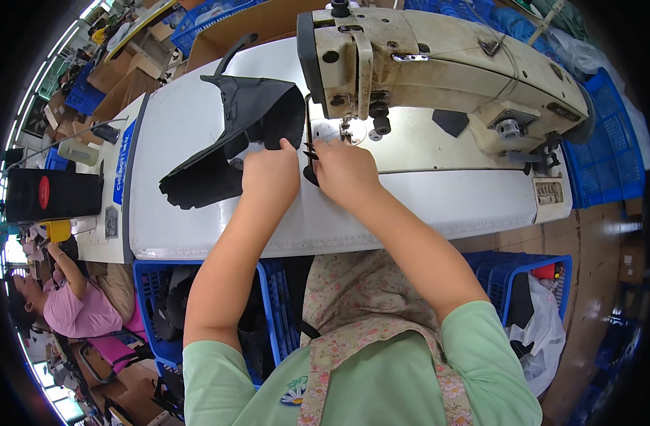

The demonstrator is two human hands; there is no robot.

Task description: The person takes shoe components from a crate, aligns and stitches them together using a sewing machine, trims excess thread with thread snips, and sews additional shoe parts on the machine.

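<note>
A large black sewn fabric piece (229, 131) with a strap at its far end lies on the white table, left of the sewing machine's needle. My left hand (272, 170) is closed on its near right edge, the thumb pointing toward the machine. Close beside it, my right hand (345, 170) is closed around a small dark tool with two pointed tips, which looks like thread snips (309, 150). The tips point left toward the fabric edge; the fingers hide most of the tool. Just beyond my right hand is the presser foot (348, 130).
The cream sewing machine (438, 60) spans the far right of the white table (410, 206). A small black fabric scrap (450, 122) lies on its bed. Blue crates (268, 312) with dark pieces stand below the near edge. A person in pink (84, 305) sits at the left.
</note>
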